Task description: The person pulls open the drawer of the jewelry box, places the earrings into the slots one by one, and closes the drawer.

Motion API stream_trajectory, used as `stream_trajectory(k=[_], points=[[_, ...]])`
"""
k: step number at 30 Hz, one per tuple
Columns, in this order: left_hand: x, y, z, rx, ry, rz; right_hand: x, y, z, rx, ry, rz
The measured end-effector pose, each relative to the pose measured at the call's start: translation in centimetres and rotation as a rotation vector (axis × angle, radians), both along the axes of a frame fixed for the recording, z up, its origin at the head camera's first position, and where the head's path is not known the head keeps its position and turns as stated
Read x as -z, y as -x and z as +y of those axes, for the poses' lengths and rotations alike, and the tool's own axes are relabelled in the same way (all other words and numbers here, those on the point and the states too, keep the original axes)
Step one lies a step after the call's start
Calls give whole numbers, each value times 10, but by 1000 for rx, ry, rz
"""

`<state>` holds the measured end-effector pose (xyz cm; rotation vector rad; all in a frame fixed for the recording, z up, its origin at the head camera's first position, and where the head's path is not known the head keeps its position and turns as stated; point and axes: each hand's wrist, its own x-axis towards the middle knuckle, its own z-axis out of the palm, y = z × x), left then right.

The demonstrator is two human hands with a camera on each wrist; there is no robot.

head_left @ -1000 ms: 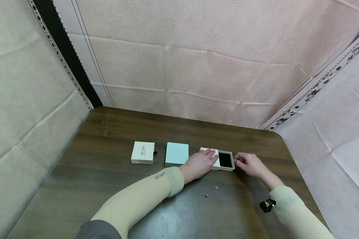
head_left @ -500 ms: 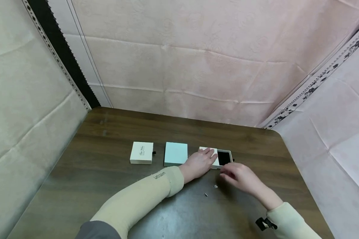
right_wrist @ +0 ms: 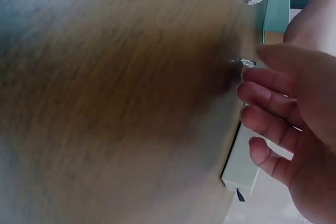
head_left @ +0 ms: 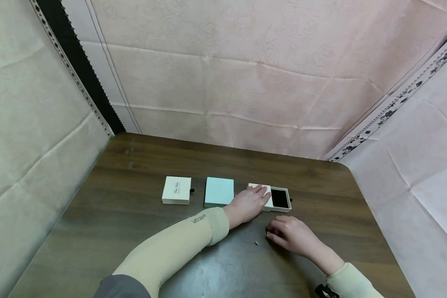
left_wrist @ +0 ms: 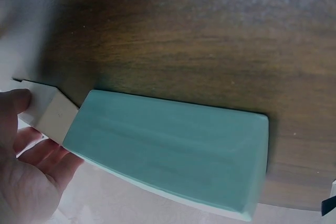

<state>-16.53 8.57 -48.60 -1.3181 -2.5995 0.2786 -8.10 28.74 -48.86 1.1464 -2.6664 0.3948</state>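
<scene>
My left hand (head_left: 247, 203) lies over the sleeve of a white drawer box (head_left: 281, 199), fingers across its top. In the left wrist view the thumb is against one side of that box (left_wrist: 55, 116). The drawer is pulled out to the right and shows a black lining. My right hand (head_left: 292, 235) is low over the table, its thumb and index fingertip around a sparkly stud earring (right_wrist: 247, 63); a gap shows between thumb and earring. A second stud earring (head_left: 256, 243) lies to the left on the table.
A turquoise box (head_left: 219, 192) stands left of the drawer box. Farther left is a shut white box (head_left: 176, 190) with printed lettering and a black pull tab. All rest on a dark wooden table (head_left: 141, 231), with pale cloth hung behind and at both sides.
My right hand has left the drawer's right end and moved down and left to the nearer stud earring. My left hand has stayed on the drawer box.
</scene>
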Motion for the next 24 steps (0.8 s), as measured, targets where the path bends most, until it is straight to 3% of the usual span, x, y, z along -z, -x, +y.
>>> stream_trajectory(k=[24], points=[[3,0,1,-18,-21,-34,4,3,-1,-47,-18,43]])
